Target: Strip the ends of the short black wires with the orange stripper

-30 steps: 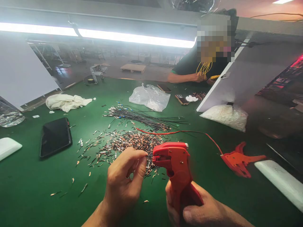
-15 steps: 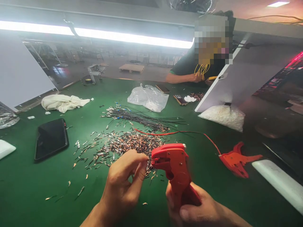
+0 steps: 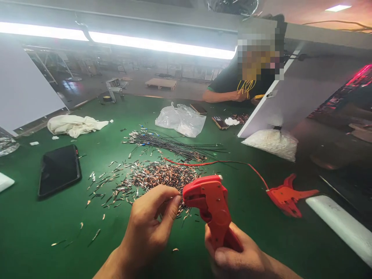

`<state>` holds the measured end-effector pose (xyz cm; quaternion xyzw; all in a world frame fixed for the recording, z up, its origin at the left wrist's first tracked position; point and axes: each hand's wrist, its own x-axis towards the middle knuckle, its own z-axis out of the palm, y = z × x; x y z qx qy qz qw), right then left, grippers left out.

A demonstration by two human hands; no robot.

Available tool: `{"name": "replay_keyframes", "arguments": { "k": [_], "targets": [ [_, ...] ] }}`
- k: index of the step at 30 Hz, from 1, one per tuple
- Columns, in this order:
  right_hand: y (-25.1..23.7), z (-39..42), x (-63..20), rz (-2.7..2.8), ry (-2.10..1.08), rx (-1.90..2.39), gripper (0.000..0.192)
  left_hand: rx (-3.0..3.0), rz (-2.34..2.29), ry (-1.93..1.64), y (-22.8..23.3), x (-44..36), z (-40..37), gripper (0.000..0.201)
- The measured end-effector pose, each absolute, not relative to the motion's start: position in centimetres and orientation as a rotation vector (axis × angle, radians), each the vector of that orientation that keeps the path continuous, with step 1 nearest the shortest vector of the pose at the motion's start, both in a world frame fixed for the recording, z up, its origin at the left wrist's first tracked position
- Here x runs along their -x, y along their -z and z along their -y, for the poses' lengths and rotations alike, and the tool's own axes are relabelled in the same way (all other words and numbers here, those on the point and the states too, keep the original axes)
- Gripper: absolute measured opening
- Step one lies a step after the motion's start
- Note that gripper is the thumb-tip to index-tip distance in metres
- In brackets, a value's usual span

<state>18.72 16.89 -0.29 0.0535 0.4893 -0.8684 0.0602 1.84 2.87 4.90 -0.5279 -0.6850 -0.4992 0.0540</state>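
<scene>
My right hand (image 3: pixel 238 254) is wrapped around the handles of a red wire stripper (image 3: pixel 215 207), held upright with its jaws facing left. My left hand (image 3: pixel 154 217) is closed, thumb and forefinger pinched right at the jaws. A thin dark wire (image 3: pixel 180 197) shows slightly between those fingertips and the stripper; most of it is hidden. Behind the hands lies a heap of short wire offcuts (image 3: pixel 159 174), black with coppery ends. Beyond it is a bundle of long black wires (image 3: pixel 168 144), some with blue bits at the left end.
A second red wire stripper (image 3: pixel 286 195) lies right, near a red cord (image 3: pixel 215 162). On the green table (image 3: pixel 58 228) are a phone (image 3: pixel 59 170), a cloth (image 3: pixel 76 126), a clear plastic bag (image 3: pixel 180 120) and a filled bag (image 3: pixel 271 144). Across it, a person's hand (image 3: pixel 240 95) holds yellow wires.
The whole view has shifted slightly, so things sit a little farther left. The stripper's jaws are a bit closer to my left fingertips, and less wire shows between them.
</scene>
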Motion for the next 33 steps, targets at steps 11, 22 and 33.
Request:
{"name": "replay_keyframes", "arguments": {
  "k": [11, 22, 33],
  "targets": [
    [0.8, -16.1, -18.9, -1.501, 2.718, -0.310, 0.047, 1.605, 2.081, 1.564, -4.9, -1.5, -3.3, 0.015],
    [1.0, -16.4, -18.6, -1.382, 2.774, -0.088, 0.041, 1.560, 2.171, 1.583, -5.2, -1.5, -2.8, 0.015],
    [0.6, -16.9, -18.7, -1.579, 2.562, 0.001, 0.042, 1.746, 2.084, 1.421, -5.2, -0.4, -2.4, 0.015]
  ]
}}
